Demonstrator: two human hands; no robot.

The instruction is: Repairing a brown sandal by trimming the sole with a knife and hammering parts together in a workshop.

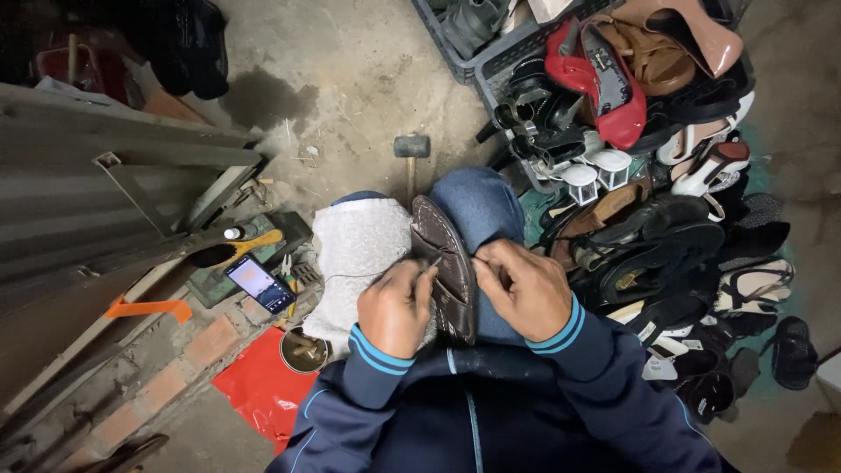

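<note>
Brown sandal (447,263) stands on edge between the knees, at centre. Left hand (399,307) pinches a thin awl (431,265) at its rim; right hand (523,289) grips the opposite edge (fingers curled tight). Shoe pile (674,219) crowds three o'clock; hammer (411,158) lies at twelve.

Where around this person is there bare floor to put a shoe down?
Bare concrete floor lies ahead, between the metal sheets and the grey crate, beyond the mallet. To the right the shoe pile is crowded. The left ledge holds a phone and brush.
</note>
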